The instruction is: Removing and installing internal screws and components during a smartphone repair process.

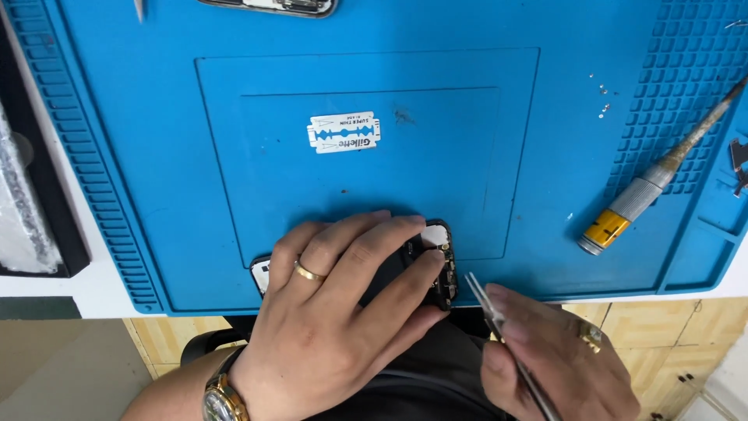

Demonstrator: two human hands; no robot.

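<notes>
An opened phone (438, 261) lies at the near edge of the blue work mat (156, 156), its inner parts showing at the right end. My left hand (335, 312) lies flat over it and presses it down, covering most of it; this hand wears a gold ring, with a gold watch on the wrist. My right hand (545, 359) grips metal tweezers (487, 304), whose tips point up and left, just beside the phone's right edge.
A razor blade (344, 132) lies in the middle of the mat. A screwdriver (654, 183) with a yellow band rests on the right, with tiny screws (602, 100) above it. Another device's edge (273, 6) shows at the top. A dark tray (39, 203) sits on the left.
</notes>
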